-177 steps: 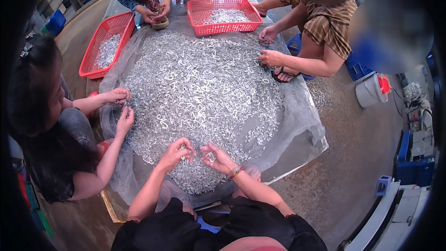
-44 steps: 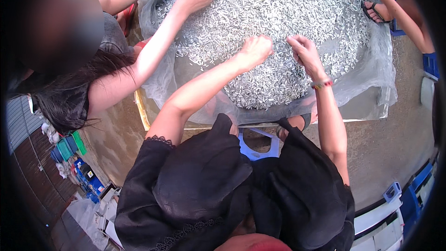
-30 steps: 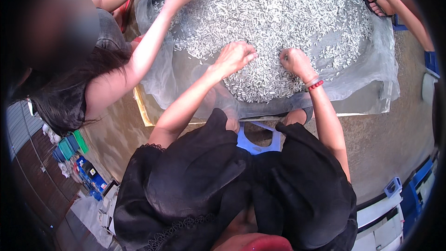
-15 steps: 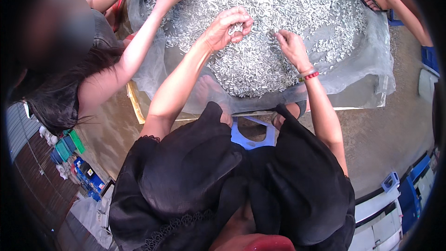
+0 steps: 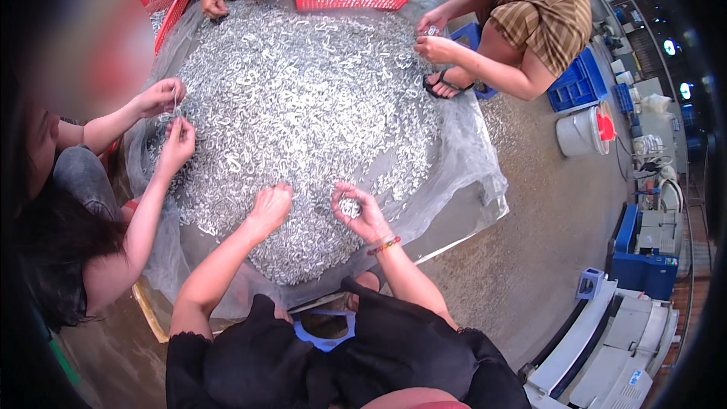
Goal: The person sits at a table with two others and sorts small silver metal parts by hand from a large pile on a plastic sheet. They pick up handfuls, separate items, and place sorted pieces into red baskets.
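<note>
Now turned over, left hand point(image 5: 271, 209) looks closed, hold unclear; right hand point(image 5: 365, 216) grips pale loops point(image 5: 349, 207); grey machine point(image 5: 615, 385) bears blue label point(image 5: 634, 377).

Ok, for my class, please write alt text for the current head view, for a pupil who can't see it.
A person's right hand cups pale loops and the left hand is over a wide heap of small silvery pieces on a gauzy sheet. Three other people are around it, with two red baskets beyond.
</note>
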Motion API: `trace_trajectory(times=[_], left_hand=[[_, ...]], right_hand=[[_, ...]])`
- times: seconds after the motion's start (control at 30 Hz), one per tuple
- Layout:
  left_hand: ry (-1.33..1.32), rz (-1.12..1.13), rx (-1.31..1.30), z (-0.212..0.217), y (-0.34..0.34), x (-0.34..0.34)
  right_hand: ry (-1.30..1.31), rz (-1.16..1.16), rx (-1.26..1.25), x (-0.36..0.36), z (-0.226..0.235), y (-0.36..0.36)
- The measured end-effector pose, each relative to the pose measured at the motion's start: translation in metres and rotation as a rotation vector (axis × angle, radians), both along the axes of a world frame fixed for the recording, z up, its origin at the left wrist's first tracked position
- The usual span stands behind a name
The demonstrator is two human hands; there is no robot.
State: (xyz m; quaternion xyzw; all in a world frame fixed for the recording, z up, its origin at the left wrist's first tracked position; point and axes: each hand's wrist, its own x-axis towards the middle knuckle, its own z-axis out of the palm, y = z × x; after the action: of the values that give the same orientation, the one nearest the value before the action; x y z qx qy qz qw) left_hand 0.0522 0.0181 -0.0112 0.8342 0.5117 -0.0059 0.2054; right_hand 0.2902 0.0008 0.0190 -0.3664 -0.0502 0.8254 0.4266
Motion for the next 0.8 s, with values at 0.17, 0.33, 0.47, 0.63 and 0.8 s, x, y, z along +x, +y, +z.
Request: trace_trajectory(times=[0.17, 0.33, 0.47, 0.63, 0.8], left_hand=[[-0.134, 0.226, 0.063, 0.066, 0.001, 0.013], [-0.162, -0.092, -0.072, 0.104, -0.017, 0.047], [-0.346, -0.128, 0.188, 0.119, -0.030, 0.058], [-0.408, 0.075, 0.177, 0.119, -0.007, 0.019], [-0.370, 0.160, 0.090, 0.111, -0.009, -0.012]], right_hand=[[0.214, -0.060, -0.156, -0.008, 0.009, -0.017], [0.472, 0.107, -0.185, -0.022, -0.045, -0.031], [0.298, -0.059, -0.232, -0.029, -0.048, -0.034], [0.390, -0.118, -0.289, -0.016, 0.006, 0.053], [0.246, -0.242, 0.291, -0.001, 0.178, 0.248]])
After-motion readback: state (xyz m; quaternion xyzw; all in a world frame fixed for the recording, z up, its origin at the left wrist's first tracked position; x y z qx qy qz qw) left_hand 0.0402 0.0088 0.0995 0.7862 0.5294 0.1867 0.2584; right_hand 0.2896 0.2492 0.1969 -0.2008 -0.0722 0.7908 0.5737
